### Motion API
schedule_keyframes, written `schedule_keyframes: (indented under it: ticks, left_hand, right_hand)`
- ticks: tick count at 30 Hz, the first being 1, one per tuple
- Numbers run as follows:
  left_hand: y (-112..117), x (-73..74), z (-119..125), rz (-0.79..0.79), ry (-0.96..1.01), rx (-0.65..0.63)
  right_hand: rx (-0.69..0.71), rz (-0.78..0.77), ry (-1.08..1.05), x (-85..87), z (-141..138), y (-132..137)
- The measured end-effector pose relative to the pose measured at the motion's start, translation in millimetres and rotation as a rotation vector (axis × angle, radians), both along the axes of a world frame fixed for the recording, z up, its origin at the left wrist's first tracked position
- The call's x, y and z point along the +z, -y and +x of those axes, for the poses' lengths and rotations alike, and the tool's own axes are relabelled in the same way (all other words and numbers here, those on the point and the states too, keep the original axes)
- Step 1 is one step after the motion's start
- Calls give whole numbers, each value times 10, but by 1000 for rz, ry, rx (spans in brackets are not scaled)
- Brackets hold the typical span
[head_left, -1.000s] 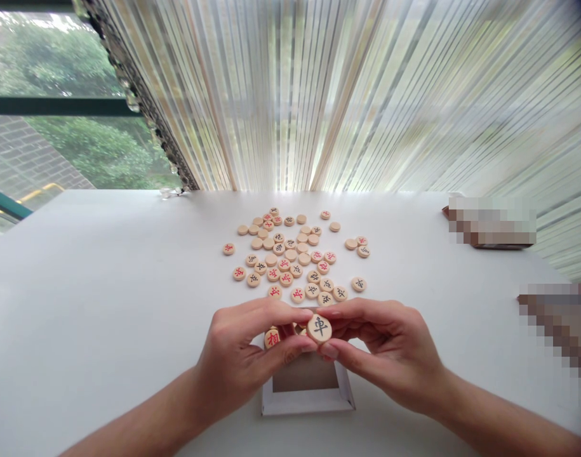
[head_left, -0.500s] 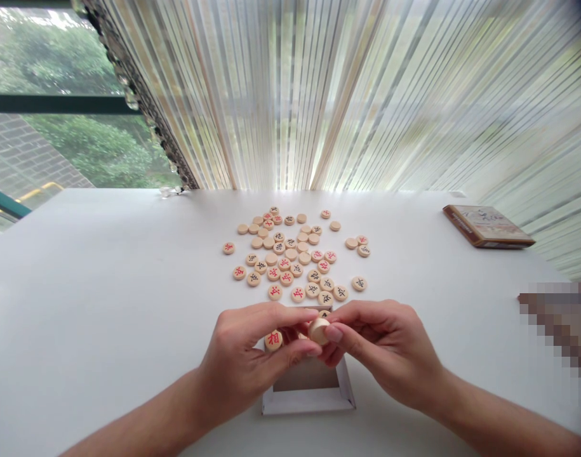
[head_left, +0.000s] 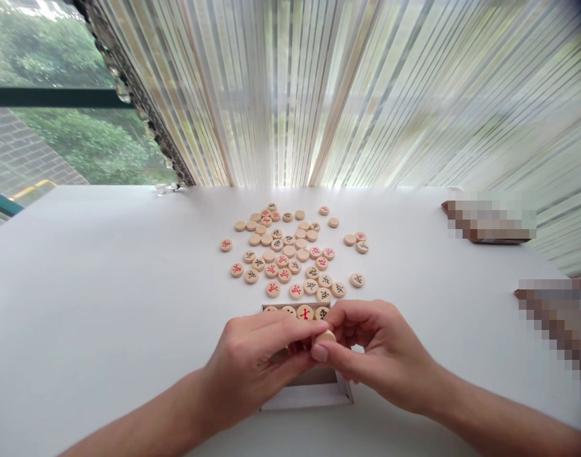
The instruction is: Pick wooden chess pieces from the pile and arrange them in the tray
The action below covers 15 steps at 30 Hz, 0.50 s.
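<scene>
Both hands meet over an open shallow box (head_left: 309,398) with pale walls. A round wooden Chinese chess piece (head_left: 325,337), blank side showing, is pinched between them. My left hand (head_left: 259,346) reaches across from the left, its index fingertip at the piece's top and its thumb low beside it. From the other side my right hand (head_left: 376,346) closes on the same piece with thumb and fingers. Behind the fingers, a row of pieces lies along the box's far wall, among them a red-marked piece (head_left: 305,313). My left hand hides part of the box's interior.
Many loose pieces with red, black or blank faces, such as a red-marked piece (head_left: 272,289), lie scattered on the white table (head_left: 128,298) beyond the box. Two blurred-out flat objects lie at the right, the farther one a brown-edged box (head_left: 500,236). A string curtain (head_left: 280,95) hangs behind.
The held piece has moved slightly down and right, and my left fingers have closed in toward it. More of the row inside the box shows. The view has shifted a little.
</scene>
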<state>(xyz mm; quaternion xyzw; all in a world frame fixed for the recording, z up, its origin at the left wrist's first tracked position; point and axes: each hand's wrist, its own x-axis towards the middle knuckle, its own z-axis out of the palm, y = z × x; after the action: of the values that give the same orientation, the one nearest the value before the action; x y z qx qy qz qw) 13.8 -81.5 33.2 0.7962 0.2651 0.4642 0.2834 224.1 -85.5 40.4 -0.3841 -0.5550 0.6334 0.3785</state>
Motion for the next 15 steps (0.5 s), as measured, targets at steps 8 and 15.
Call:
schedule_keyframes:
  ticks: [8,15]
  left_hand:
    - [-14,65,14,-51,14,-20]
    - [-32,67,10,-11,31,44]
  right_hand:
    - [64,-96,-73,54,12,-3]
    - [143,-151,-174,80,22,-21]
